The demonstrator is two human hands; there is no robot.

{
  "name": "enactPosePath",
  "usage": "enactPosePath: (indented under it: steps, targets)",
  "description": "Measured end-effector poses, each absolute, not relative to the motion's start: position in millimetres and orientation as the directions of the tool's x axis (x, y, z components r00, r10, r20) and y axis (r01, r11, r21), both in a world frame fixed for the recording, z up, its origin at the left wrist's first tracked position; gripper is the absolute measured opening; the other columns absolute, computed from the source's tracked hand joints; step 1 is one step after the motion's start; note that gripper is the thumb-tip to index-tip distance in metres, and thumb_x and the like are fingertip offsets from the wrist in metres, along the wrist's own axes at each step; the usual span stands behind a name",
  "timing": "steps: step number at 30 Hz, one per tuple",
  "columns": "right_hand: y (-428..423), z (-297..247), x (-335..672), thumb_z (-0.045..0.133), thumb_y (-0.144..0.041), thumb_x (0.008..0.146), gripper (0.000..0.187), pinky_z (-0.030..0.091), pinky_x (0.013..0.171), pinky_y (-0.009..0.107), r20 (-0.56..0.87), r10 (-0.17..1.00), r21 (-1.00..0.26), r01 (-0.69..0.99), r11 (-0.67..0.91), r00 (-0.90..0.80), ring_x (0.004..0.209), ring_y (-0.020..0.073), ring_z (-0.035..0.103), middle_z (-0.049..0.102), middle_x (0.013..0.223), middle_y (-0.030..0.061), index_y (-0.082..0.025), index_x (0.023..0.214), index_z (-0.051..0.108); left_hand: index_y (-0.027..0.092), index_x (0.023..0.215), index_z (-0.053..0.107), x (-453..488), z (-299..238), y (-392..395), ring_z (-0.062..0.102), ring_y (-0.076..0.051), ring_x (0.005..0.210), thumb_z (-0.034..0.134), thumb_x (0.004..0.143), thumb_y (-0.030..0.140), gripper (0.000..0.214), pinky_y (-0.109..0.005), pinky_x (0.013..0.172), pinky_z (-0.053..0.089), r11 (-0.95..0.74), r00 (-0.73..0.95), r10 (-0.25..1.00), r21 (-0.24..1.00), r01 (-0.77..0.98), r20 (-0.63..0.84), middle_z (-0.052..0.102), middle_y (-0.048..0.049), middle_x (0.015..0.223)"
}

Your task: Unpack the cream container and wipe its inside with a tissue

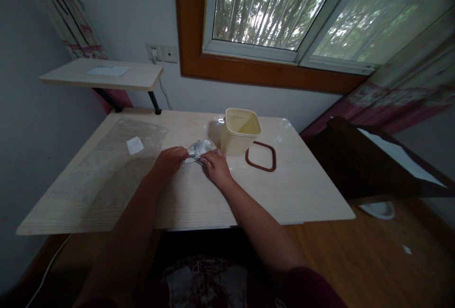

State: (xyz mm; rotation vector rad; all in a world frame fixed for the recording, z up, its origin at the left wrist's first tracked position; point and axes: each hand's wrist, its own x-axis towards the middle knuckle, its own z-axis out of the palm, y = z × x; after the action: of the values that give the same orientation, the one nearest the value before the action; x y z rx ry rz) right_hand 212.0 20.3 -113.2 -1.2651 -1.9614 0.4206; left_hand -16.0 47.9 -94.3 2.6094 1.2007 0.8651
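Between my two hands is a crumpled, shiny clear plastic bag (201,147), low over the middle of the table. My left hand (172,158) pinches its left side with closed fingers. On the other side, my right hand (216,164) grips the bag's lower right edge. A cream-coloured open plastic bin (240,142) stands upright just beyond my right hand. To the right of the bin lies a brown rounded-square ring (273,158), flat on the table. Whether the bag contains anything, I cannot tell.
The pale wooden table (302,194) carries a clear plastic sheet (106,166) on its left, with a white paper piece (134,145) on it. A raised shelf (71,72) stands at the back left. Dark furniture (366,166) is off to the right.
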Motion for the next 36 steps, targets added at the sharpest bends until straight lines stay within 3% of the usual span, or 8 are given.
enactPosePath:
  steps: [13,29,36]
  targets:
    - [19,-114,211,0.061,-0.033,0.1,0.019,0.036,0.088,0.038,0.42,0.877,-0.631,0.62,0.467,-0.234,0.093,0.0243,0.051,0.071,0.086,0.0043,-0.027,0.095,0.078,0.022,0.079,0.064,-20,-91,47,0.058,-0.018,0.071,0.046,0.095,0.025,0.024,-0.03,0.067,0.043,-0.606,0.421,0.789,0.461,0.648,0.446,0.064,-0.004,0.075]
    - [20,-115,210,0.061,-0.031,0.1,0.018,0.037,0.088,0.038,0.454,0.86,-0.64,0.585,0.498,-0.235,0.092,0.0235,0.052,0.07,0.085,0.004,-0.025,0.095,0.077,0.022,0.077,0.06,-24,-92,50,0.059,-0.019,0.072,0.044,0.098,0.027,0.027,-0.031,0.067,0.043,-0.58,0.322,0.795,0.488,0.652,0.514,0.064,-0.0045,0.075]
    - [22,-117,211,0.061,-0.03,0.099,0.018,0.039,0.088,0.037,0.435,0.871,-0.664,0.573,0.481,-0.227,0.091,0.0232,0.053,0.068,0.082,0.0037,-0.025,0.093,0.077,0.022,0.07,0.052,-28,-90,53,0.054,-0.019,0.066,0.047,0.097,0.029,0.029,-0.032,0.065,0.041,-0.485,0.128,0.822,0.565,0.667,0.554,0.056,-0.0025,0.066]
